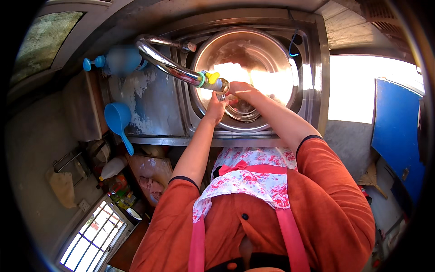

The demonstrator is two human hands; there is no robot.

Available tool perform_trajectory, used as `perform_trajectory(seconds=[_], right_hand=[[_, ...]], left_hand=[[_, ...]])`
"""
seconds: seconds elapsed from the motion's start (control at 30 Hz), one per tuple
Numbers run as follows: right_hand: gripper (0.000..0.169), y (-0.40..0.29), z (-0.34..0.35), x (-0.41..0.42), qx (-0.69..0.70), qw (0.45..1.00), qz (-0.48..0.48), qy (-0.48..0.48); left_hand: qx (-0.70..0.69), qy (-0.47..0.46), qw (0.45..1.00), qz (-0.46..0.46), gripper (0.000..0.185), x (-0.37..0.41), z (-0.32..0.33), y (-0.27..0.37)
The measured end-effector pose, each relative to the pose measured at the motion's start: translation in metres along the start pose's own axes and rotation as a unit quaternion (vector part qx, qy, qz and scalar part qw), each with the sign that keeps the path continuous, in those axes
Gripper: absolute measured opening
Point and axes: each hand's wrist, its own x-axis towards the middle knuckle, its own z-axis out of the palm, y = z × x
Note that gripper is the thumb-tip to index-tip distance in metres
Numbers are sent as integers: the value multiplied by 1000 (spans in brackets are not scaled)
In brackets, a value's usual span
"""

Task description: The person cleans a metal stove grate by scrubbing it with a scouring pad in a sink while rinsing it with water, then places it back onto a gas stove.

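Observation:
My left hand [216,108] and my right hand [240,89] meet just below the outlet of a chrome swan-neck tap [176,72]. They are over a large round stainless-steel basin [210,51] set in the metal sink [188,112]. The tap's end partly covers my fingers. A small shiny spot shows between the hands; whether it is running water or a metal part, I cannot tell. Near the outlet is a yellow valve lever [213,78] beside a green ring [202,79]. Strong sunlight washes out the basin's middle, and ridged rings show at its near side.
Left of the sink, a worn metal drainboard [153,98] borders a blue plastic ladle [118,115] and a blue bottle [123,60]. A blue-tipped wire [293,47] hangs at the sink's back right corner. Lower left are a wooden board [159,166] and several bottles. A blue panel [396,136] stands right.

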Motion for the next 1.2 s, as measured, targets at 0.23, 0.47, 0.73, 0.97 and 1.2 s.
perform_trajectory(seconds=[0.23,0.47,0.73,0.97,1.2], right_hand=[[24,-13,25,-25,60,975,-203,60],[33,70,-14,52,-221,911,-46,346],[31,57,11,27,-42,980,-134,138],[28,6,42,-67,-35,986,-154,54],[24,28,-14,-107,-212,958,-124,-148]], left_hand=[[167,-10,977,130,57,30,-31,-36],[-4,-41,999,35,55,-9,0,6],[-46,-44,998,10,67,-6,2,9],[-101,-16,992,-77,90,-3,-13,7],[-34,40,998,-15,85,-32,2,42]])
